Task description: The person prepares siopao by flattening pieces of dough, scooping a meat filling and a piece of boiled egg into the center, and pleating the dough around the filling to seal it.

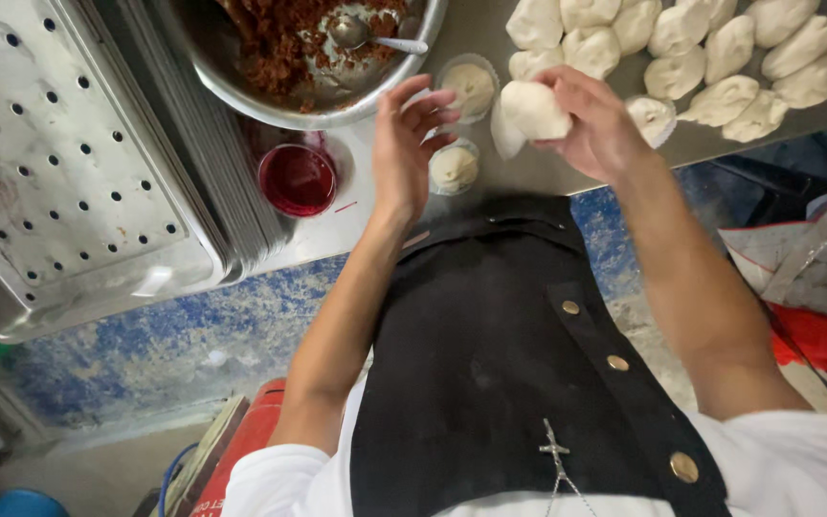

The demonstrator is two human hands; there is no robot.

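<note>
Seen from above, a person in a black apron works at a steel counter (471,182).

Far left of the fingers lies a stack of perforated steel trays (69,163), flat and dull. Nearer, just left of the left wrist, stands a small round cup of red liquid (298,179). Above the left fingertips sits a wide steel bowl of crumbly reddish-brown filling (289,48) with a metal spoon (361,33) in it.

The left hand (404,144) is empty, fingers loosely spread and curled toward the right. Just beside its fingertips rest two small paper cups of pale dough (457,168).

The right hand (591,124) pinches a soft, smooth, white lump of dough (533,108), fingers wrapped round its far side; a thin flap hangs below.

To do this well, I judge both hands should cradle the lump, pressing evenly so the skin stays unbroken.

Right of the fingers, plump folded white dumplings (720,57) lie in rows.
</note>
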